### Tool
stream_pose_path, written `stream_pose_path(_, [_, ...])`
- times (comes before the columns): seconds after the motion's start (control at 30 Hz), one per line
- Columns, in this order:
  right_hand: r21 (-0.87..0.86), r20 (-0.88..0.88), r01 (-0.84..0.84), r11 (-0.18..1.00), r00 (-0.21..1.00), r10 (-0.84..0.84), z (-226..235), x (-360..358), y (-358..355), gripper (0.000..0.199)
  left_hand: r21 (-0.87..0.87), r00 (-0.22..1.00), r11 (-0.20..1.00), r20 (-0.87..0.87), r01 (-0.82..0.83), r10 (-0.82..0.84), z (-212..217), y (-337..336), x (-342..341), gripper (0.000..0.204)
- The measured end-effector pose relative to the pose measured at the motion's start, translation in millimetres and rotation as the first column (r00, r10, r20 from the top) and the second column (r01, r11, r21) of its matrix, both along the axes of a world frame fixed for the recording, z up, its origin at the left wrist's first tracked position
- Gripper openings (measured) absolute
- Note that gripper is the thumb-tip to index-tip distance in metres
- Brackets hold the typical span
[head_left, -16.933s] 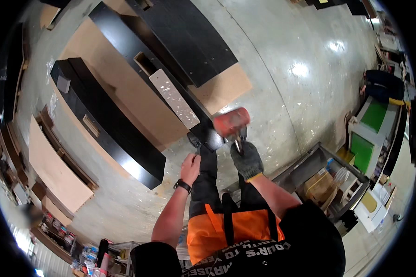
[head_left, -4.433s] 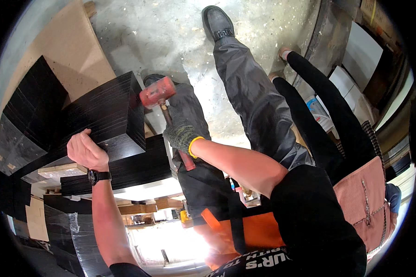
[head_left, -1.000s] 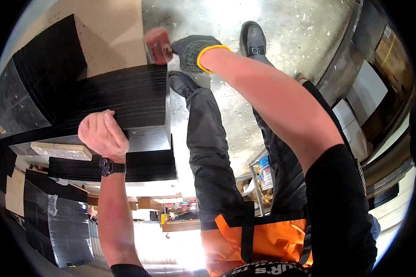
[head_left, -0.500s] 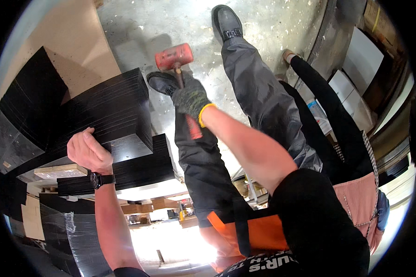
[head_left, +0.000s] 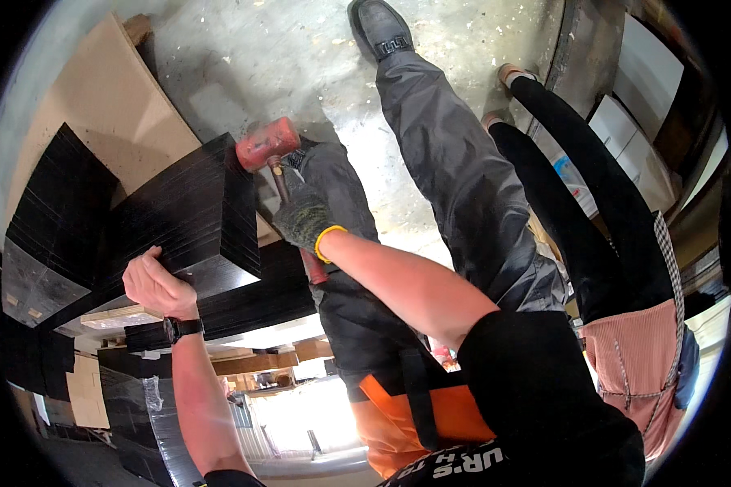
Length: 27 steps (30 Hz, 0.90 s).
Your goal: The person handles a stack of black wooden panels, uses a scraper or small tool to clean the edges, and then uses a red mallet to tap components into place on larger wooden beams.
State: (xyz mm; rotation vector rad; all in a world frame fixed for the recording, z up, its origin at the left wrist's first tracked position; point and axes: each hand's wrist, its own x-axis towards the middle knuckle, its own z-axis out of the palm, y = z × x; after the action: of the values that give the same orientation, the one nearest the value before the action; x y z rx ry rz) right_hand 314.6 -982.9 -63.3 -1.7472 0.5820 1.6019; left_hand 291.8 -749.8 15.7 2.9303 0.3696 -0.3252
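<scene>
Black wooden piece (head_left: 179, 207) sits at left, bare left hand (head_left: 158, 282) on its near edge, can't tell if gripping. Gloved right hand (head_left: 304, 219) is wrapped round a red mallet (head_left: 269, 144), head just beside the piece's right end. Tapping step, I reckon; next move wants careful aim.

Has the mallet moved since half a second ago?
Yes: left and slightly lower, judged against the black stack. The mallet is now close to its end; contact I cannot tell.
</scene>
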Motion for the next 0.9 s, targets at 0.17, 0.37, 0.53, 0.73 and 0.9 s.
stream_pose_path(0.17, [-0.194,-0.041,0.054,0.980,0.997,-0.063,9.3,9.0,7.5,0.048,0.000,1.000,1.000,-0.003,-0.015,0.015,-0.4,-0.4,1.0,0.036])
stream_pose_path(0.37, [-0.082,0.035,-0.015,0.997,0.999,0.018,-5.1,-32.1,-1.3,0.073,0.000,1.000,1.000,0.018,-0.003,0.003,-1.9,0.4,2.0,0.036])
stream_pose_path(0.53, [-0.057,-0.024,-0.156,0.986,0.988,0.155,-2.6,-26.3,-2.4,0.076,0.003,1.000,1.000,0.011,0.004,-0.004,-0.1,1.2,0.1,0.037])
stream_pose_path(0.73, [-0.257,-0.065,-0.393,0.883,0.918,0.390,-24.0,-46.2,10.3,0.083,0.003,1.000,1.000,-0.017,0.023,-0.023,-1.8,1.4,2.9,0.037])
stream_pose_path(0.9, [-0.162,0.213,0.071,0.984,0.977,-0.036,-16.9,-44.3,0.9,0.068,-0.022,1.000,1.000,-0.027,-0.007,0.007,-2.5,1.4,-0.3,0.038])
